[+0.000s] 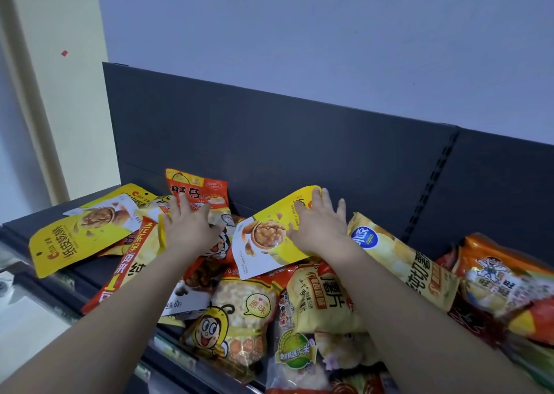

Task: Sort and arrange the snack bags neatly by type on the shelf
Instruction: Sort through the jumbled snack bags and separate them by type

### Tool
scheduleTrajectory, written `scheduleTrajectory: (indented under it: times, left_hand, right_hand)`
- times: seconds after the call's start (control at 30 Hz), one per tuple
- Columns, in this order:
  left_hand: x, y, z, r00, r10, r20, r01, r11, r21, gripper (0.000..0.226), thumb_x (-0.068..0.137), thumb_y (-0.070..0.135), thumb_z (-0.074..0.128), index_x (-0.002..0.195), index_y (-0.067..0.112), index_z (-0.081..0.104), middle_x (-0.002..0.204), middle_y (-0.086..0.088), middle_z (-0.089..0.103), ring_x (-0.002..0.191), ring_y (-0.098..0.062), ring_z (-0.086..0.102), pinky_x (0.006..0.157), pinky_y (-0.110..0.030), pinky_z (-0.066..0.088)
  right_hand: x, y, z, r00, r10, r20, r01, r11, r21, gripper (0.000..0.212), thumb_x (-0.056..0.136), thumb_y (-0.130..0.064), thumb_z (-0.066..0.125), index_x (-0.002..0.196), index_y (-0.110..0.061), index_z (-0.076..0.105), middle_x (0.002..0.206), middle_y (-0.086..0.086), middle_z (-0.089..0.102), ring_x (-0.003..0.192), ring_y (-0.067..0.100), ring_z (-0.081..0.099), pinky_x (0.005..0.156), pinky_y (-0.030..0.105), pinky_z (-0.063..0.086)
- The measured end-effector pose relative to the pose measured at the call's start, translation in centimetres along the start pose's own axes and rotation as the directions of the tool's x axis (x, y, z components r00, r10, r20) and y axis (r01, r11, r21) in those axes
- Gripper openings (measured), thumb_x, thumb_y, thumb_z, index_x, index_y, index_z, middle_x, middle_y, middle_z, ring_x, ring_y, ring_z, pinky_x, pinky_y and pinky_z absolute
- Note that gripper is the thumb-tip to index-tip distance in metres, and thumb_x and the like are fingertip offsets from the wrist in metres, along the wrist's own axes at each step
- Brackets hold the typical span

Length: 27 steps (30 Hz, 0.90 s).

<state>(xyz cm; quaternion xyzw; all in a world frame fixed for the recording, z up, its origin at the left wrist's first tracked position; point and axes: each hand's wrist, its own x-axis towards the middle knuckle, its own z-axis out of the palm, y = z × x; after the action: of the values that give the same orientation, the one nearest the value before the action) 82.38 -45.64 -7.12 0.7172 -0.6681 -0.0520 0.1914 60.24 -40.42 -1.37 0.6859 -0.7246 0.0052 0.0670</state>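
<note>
Sorting underway: right hand point(320, 222), fingers spread, presses a yellow walnut bag point(263, 243); left hand point(187, 225) lies flat on mixed bags point(239, 312). Next, probably: move it beside its twin point(81, 234) at the shelf point(87, 269) left end.

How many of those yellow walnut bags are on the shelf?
2. One walnut bag lies at the left end of the shelf; the other sits mid-pile under the right hand. More may be buried.

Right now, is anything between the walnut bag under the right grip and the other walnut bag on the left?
Yes. Between the middle walnut bag and the left walnut bag lie the left grip, a red-and-yellow bag and an orange bag.
</note>
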Motion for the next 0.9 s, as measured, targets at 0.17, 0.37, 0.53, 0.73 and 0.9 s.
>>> scheduleTrajectory:
  times: [0.17,0.37,0.53,0.73,0.9]
  left_hand:
    - [-0.9,2.9,-1.2,0.989,0.147,-0.034,-0.149,0.985,-0.084,0.056,0.093,0.043,0.056,0.143,0.021,0.044,0.160,-0.013,0.018,0.149,-0.033,0.005,0.119,-0.049,0.014]
    - [-2.5,9.9,-2.8,0.905,0.424,-0.021,-0.423,0.895,-0.141,0.054,0.092,0.032,0.061,0.140,0.012,0.048,0.144,-0.007,0.048,0.137,-0.027,0.036,0.110,-0.042,0.034]
    - [-5.1,16.7,-3.9,0.834,0.550,-0.040,-0.551,0.829,-0.095,0.050,0.093,0.034,0.058,0.138,0.014,0.049,0.139,-0.006,0.051,0.136,-0.024,0.037,0.106,-0.040,0.038]
    - [-9.4,25.5,-3.9,0.732,0.682,-0.013,-0.681,0.732,0.026,0.048,0.094,0.038,0.056,0.134,0.013,0.052,0.136,-0.007,0.053,0.132,-0.026,0.040,0.102,-0.040,0.039]
    - [-13.4,32.1,-1.4,0.672,0.738,0.060,-0.740,0.672,0.032,0.043,0.094,0.038,0.055,0.128,0.013,0.055,0.130,-0.008,0.055,0.126,-0.028,0.045,0.098,-0.041,0.043]
  right_hand:
    - [-1.3,1.4,-1.3,0.994,-0.004,-0.106,0.014,0.995,0.094,0.061,0.096,-0.052,0.050,0.148,-0.022,0.037,0.163,0.012,0.012,0.152,0.029,-0.001,0.121,0.049,0.006]
    - [-4.5,6.1,-3.8,0.966,0.110,-0.233,-0.054,0.970,0.238,0.046,0.097,-0.043,0.054,0.137,-0.020,0.053,0.138,0.008,0.054,0.132,0.028,0.042,0.104,0.042,0.037]
    - [-7.9,12.3,-4.5,0.948,0.255,-0.191,-0.201,0.944,0.263,0.046,0.097,-0.042,0.054,0.138,-0.022,0.052,0.133,0.005,0.056,0.129,0.026,0.045,0.099,0.042,0.044]
    - [-12.6,20.9,-3.7,0.918,0.388,-0.080,-0.371,0.912,0.173,0.051,0.096,-0.046,0.054,0.140,-0.021,0.049,0.135,0.006,0.056,0.127,0.029,0.047,0.097,0.042,0.047]
    - [-16.3,27.8,-2.4,0.884,0.467,-0.026,-0.459,0.877,0.142,0.055,0.093,-0.045,0.056,0.141,-0.022,0.045,0.138,0.008,0.051,0.128,0.029,0.045,0.101,0.042,0.043]
